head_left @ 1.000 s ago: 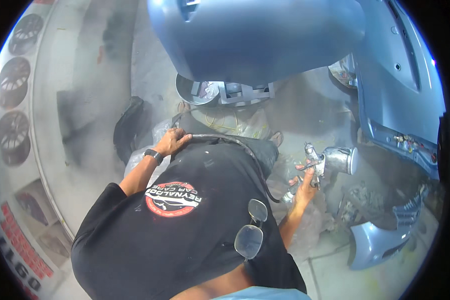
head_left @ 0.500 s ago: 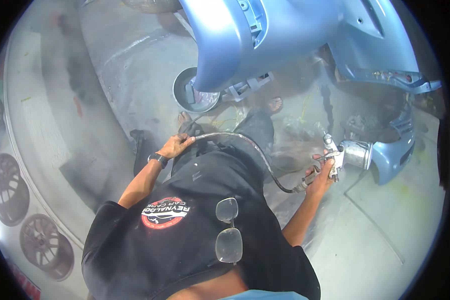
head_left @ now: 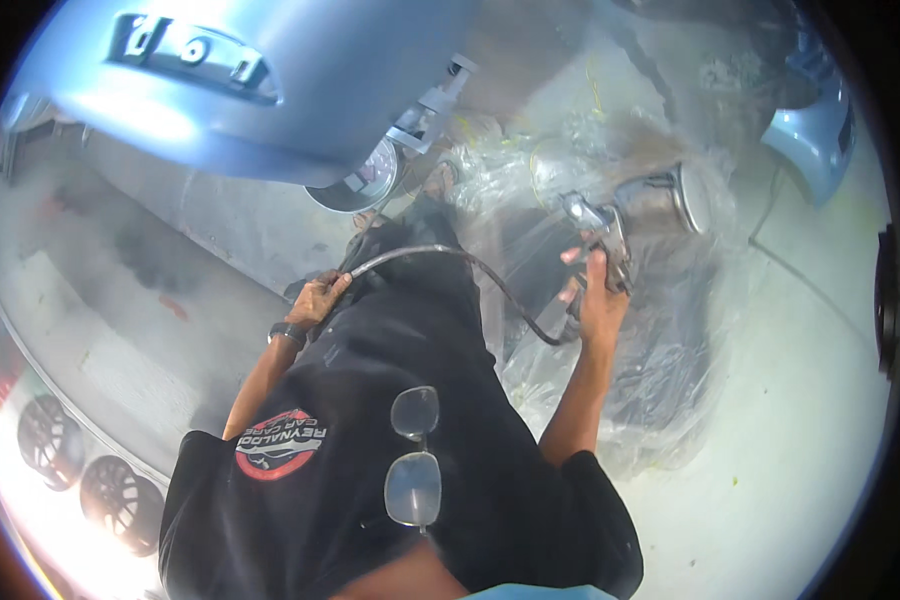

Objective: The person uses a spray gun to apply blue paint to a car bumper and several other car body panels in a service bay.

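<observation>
Light-blue car bumper (head_left: 320, 80) filling the upper left, spray gun (head_left: 612, 240) sitting in the right hand (head_left: 596, 290)

Clear plastic sheeting (head_left: 660, 415) is spreading over the floor beyond the right forearm. An air hose (head_left: 485, 265) is arching between the left hand (head_left: 317, 300) and the right. A round basin (head_left: 345, 197) is showing partly beneath the bumper's edge. The right hand is wrapping around the gun's handle, its metal cup (head_left: 685, 200) jutting rightward. The left hand is closing thumb and fingers on the hose. Eyeglasses (head_left: 413, 488) are lying against the shirt (head_left: 530, 510).

Head-worn fisheye: faces down, shirt (head_left: 355, 400) close, left hand (head_left: 318, 300), right hand (head_left: 600, 298) farther.
</observation>
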